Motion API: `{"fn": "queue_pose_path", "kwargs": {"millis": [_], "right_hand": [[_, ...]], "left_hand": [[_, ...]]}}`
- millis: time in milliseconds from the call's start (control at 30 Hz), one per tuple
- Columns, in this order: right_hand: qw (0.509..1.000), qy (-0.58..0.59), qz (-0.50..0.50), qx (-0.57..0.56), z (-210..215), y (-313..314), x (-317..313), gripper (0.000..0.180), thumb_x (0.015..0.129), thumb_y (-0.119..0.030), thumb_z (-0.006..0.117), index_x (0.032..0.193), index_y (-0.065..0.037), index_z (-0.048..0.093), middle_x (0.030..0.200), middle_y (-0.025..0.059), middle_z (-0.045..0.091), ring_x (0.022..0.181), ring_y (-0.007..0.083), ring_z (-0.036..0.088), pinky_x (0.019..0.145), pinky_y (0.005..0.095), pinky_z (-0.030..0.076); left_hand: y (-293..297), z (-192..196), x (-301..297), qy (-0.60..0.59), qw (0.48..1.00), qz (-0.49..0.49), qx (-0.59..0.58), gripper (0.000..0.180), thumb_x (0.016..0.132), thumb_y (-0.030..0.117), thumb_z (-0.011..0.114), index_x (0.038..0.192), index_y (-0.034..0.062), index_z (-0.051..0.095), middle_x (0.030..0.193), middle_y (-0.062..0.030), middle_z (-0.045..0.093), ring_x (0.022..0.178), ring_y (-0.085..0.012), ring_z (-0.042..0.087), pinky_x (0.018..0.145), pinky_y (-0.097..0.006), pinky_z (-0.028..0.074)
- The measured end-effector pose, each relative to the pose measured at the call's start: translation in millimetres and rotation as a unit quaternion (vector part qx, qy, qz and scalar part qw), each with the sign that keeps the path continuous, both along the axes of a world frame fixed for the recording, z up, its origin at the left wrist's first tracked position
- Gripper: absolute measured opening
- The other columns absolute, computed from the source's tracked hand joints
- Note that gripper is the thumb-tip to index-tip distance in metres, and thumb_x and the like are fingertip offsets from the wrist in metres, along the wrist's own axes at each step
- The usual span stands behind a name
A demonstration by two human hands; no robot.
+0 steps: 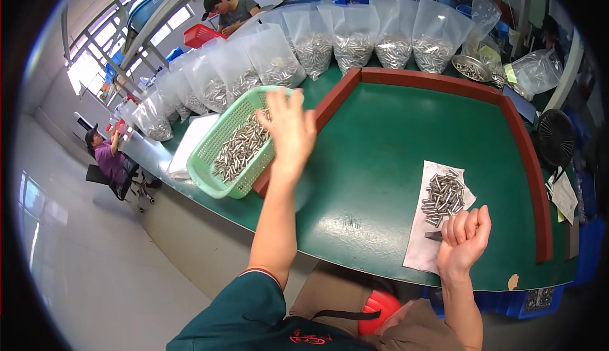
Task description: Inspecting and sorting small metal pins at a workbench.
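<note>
I see my left hand [288,129] spread open over the green basket [216,160] of metal pins [241,148] at ten o'clock; my right hand [465,240] curls loosely by the pin pile [443,195] on the white cloth [422,243].

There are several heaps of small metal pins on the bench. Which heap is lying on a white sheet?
The small heap of metal pins beside the right hand; the others sit in the green plastic basket, bags or pan.

A green-topped table [393,141] carried a green basket [219,151] at left, far bags [355,33], a near-right white sheet [422,237].
</note>
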State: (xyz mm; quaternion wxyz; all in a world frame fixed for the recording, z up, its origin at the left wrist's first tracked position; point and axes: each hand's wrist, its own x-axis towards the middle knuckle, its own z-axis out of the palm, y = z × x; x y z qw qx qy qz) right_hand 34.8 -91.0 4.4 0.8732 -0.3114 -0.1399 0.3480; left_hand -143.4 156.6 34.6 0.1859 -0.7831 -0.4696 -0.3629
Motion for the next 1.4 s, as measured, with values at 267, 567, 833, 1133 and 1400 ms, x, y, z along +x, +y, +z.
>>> {"fn": "queue_pose_path", "kwargs": {"millis": [267, 567, 833, 1133, 1400], "right_hand": [[1.000, 0.004, 0.007, -0.011, 1, 8, 2, 0.044, 0.092, -0.027, 0.031, 0.051, -0.015, 0.023, 0.040, -0.0033, 0.020, 0.036, 0.0087, 0.012, 0.037, 0.0255, 0.015], [0.999, -0.033, -0.014, -0.021, -6, 3, 7, 0.045, 0.092, -0.027, 0.030, 0.049, -0.015, 0.022, 0.039, -0.0027, 0.022, 0.035, 0.0076, 0.014, 0.036, 0.0247, 0.015], [1.000, -0.014, -0.007, 0.000, -7, 2, 5, 0.045, 0.092, -0.023, 0.033, 0.050, -0.012, 0.023, 0.042, -0.0014, 0.025, 0.038, 0.0071, 0.018, 0.037, 0.0243, 0.017], [0.999, -0.031, -0.014, -0.018, -8, 3, 8, 0.044, 0.092, -0.025, 0.031, 0.050, -0.014, 0.024, 0.040, -0.0021, 0.024, 0.036, 0.0077, 0.015, 0.035, 0.0243, 0.016], [0.999, -0.021, -0.024, -0.036, -7, 2, 7, 0.044, 0.092, -0.024, 0.031, 0.050, -0.014, 0.023, 0.040, -0.0016, 0.024, 0.037, 0.0078, 0.016, 0.036, 0.0241, 0.016]], "left_hand": [[-99, -6, 71, -0.036, 0.829, -0.465, -0.309, 0.006, 0.070, 0.004, 0.063, 0.072, 0.0007, 0.058, 0.066, -0.0060, 0.053, 0.067, -0.0186, 0.050, 0.066, -0.031, 0.040], [-129, -31, 87, 0.040, 0.778, -0.530, -0.335, 0.010, 0.066, 0.002, 0.065, 0.074, 0.0034, 0.060, 0.066, -0.0054, 0.053, 0.066, -0.0211, 0.048, 0.063, -0.031, 0.038], [-136, -35, 89, 0.105, 0.773, -0.572, -0.255, 0.012, 0.067, 0.006, 0.066, 0.076, 0.0042, 0.059, 0.069, -0.0053, 0.048, 0.064, -0.0219, 0.044, 0.059, -0.033, 0.034], [-138, -27, 80, 0.175, 0.755, -0.576, -0.259, 0.013, 0.062, 0.003, 0.062, 0.073, 0.0040, 0.054, 0.073, -0.0064, 0.050, 0.066, -0.0227, 0.047, 0.061, -0.032, 0.038], [-139, -28, 80, 0.124, 0.752, -0.531, -0.371, 0.013, 0.067, 0.005, 0.064, 0.072, 0.0023, 0.053, 0.070, -0.0087, 0.051, 0.066, -0.0257, 0.049, 0.059, -0.036, 0.040]]}}
